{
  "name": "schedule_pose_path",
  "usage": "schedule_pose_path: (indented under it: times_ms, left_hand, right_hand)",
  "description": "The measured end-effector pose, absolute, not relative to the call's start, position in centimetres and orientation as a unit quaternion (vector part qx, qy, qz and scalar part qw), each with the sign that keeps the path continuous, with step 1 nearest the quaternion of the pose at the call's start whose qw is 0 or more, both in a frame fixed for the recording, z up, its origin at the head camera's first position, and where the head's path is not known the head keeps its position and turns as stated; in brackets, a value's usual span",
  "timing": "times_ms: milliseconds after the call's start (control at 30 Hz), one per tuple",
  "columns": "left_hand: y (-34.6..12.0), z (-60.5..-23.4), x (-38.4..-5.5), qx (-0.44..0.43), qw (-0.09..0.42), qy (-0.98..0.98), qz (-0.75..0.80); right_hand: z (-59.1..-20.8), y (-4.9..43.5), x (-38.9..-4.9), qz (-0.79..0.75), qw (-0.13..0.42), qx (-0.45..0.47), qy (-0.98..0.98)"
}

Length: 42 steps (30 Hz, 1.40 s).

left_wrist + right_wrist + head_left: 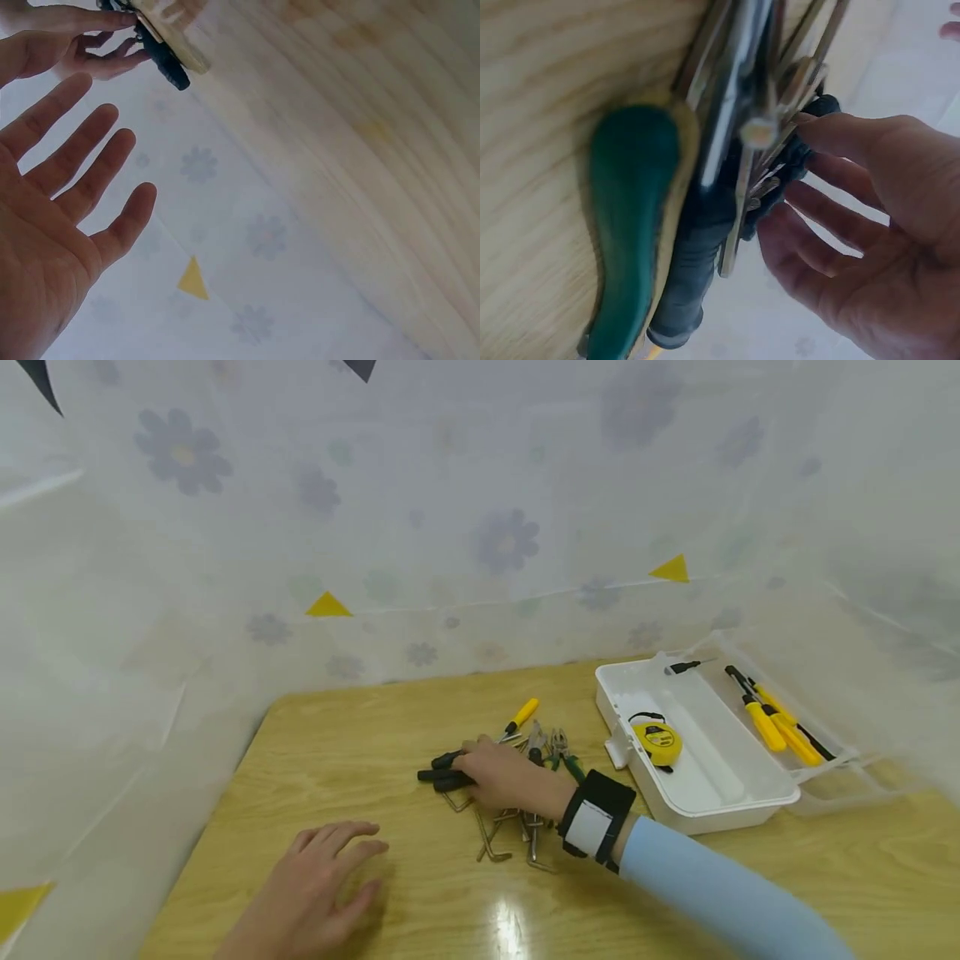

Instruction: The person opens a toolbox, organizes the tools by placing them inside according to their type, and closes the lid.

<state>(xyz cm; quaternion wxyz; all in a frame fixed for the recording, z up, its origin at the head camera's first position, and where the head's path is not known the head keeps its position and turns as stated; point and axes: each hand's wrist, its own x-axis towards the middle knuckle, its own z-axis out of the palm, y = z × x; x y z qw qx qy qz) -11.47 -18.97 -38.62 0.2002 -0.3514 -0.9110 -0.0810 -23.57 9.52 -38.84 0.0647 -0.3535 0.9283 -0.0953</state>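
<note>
My right hand (498,772) reaches over a heap of tools on the table, its thumb and fingers curled about a black-handled tool (442,775). In the right wrist view that black handle (784,176) lies between thumb and fingertips, beside several L-shaped hex keys (739,217); its working end is hidden. Nearer the wrist lie a green-handled tool (634,217) and a ribbed black handle (694,277). My left hand (318,881) hovers at the front left, fingers spread and relaxed, holding nothing; its palm (45,247) shows in the left wrist view.
Right of the heap stands a white toolbox (712,814) with a yellow tape measure (658,743) inside. Its clear lid (840,789) holds several yellow-handled tools (765,725). Behind the heap lies a yellow-handled screwdriver (522,716). A flowered curtain (450,527) hangs along the table's far edge.
</note>
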Motion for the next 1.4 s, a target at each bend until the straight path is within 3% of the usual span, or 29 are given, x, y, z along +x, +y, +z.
schedule_pose_path:
  times_ms: [267,600,967,1400]
  left_hand:
    - [-19.0,-38.7,-11.7,-0.359,0.213,-0.905,-0.077]
    - [-19.4,-38.8,-11.7,-0.363,0.217,-0.903,-0.072]
    - [-19.4,-38.7,-12.0,-0.373,0.222,-0.897,-0.082]
    - [-18.7,-39.2,-12.1,-0.38,0.214,-0.896,-0.084]
  right_hand:
    - [-38.9,9.7,-24.2,-0.092,0.081,-0.33,0.936]
    - [-38.1,10.5,-23.1,-0.152,0.015,-0.383,0.911]
    - [-36.7,13.2,-21.7,-0.255,-0.061,-0.36,0.895]
    - [-36.5,15.7,-20.7,-0.241,-0.091,-0.339,0.905]
